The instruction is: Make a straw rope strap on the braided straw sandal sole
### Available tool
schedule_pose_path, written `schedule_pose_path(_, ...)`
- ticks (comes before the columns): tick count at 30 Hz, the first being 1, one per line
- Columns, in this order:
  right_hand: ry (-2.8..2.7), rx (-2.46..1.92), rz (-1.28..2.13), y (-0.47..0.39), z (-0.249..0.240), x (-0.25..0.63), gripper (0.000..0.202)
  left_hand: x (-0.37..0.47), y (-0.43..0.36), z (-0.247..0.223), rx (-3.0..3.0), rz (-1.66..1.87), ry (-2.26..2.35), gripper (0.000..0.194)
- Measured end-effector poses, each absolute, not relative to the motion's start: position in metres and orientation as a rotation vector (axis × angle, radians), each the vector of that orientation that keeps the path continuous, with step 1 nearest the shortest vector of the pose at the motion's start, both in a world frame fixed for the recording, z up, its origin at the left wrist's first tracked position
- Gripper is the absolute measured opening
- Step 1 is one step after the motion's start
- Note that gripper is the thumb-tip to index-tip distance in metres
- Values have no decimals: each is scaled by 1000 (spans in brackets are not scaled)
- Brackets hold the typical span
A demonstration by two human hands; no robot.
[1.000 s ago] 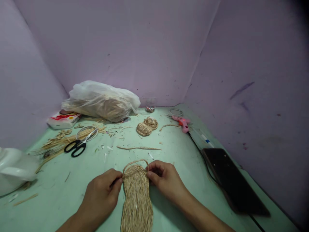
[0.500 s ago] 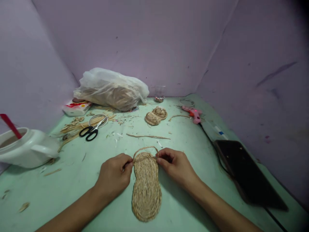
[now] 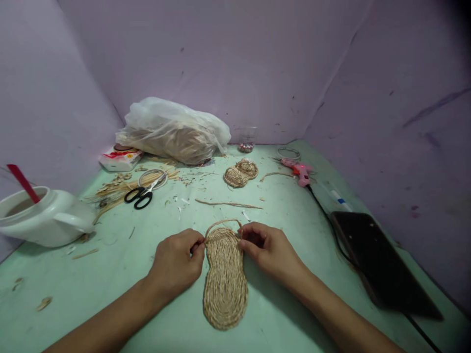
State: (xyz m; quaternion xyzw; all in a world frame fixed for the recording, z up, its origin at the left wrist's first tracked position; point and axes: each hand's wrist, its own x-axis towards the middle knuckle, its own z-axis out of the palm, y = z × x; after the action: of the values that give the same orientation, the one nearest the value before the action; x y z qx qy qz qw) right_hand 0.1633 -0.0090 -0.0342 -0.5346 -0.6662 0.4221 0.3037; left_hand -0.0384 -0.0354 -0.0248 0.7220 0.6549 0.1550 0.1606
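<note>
A coiled straw sole [image 3: 225, 289] lies flat on the green table, its narrower end away from me. Over that far end arches a thin braided cord [image 3: 222, 220], its two ends at the sole's left and right edges. My left hand [image 3: 180, 260] pinches the cord's left end between thumb and forefinger, against the sole's edge. On the other side, my right hand [image 3: 270, 250] pinches the cord's right end. The fingertips partly hide both ends of the cord.
Behind are a loose cord [image 3: 228, 204], a smaller coiled piece [image 3: 241, 173], scissors [image 3: 142, 195], a pink glue gun [image 3: 301, 172], a bead cup [image 3: 246, 142] and a plastic bag [image 3: 176, 130]. A white pot [image 3: 55, 215] stands left; a dark phone [image 3: 382, 264] lies right.
The view has shifted slightly, so most things appear a little further right and higher. The arch of cord looks slightly closer to the sole's end; both hands keep their pinch.
</note>
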Motion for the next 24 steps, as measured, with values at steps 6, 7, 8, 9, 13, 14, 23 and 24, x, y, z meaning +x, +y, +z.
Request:
schedule_pose_path(6,-1758,-1435,1059,-8,-26,165,13,-39,-35,-24,2059,439,1853,21)
schedule_pose_path(7,-1771,-1447,1029,-8,-25,166,12,-39,-35,-24,2059,435,1853,21)
schedule_pose_path(8,-1786,-1453,1007,-7,-25,167,11,-39,-35,-24,2059,433,1853,21)
schedule_pose_path(9,-1804,-1451,996,-7,-25,168,11,-39,-35,-24,2058,432,1851,22)
schedule_pose_path(13,-1925,-1404,1011,-6,-27,170,9,-39,-35,-25,2053,451,1823,23)
schedule_pose_path(14,-1944,-1398,1014,-6,-27,170,10,-39,-35,-26,2053,456,1815,23)
schedule_pose_path(23,-1739,-1394,1050,4,-4,178,12,-48,-13,12,2231,512,1747,23)
schedule_pose_path(24,-1723,-1391,1034,9,1,180,12,-48,-4,22,2288,497,1730,22)
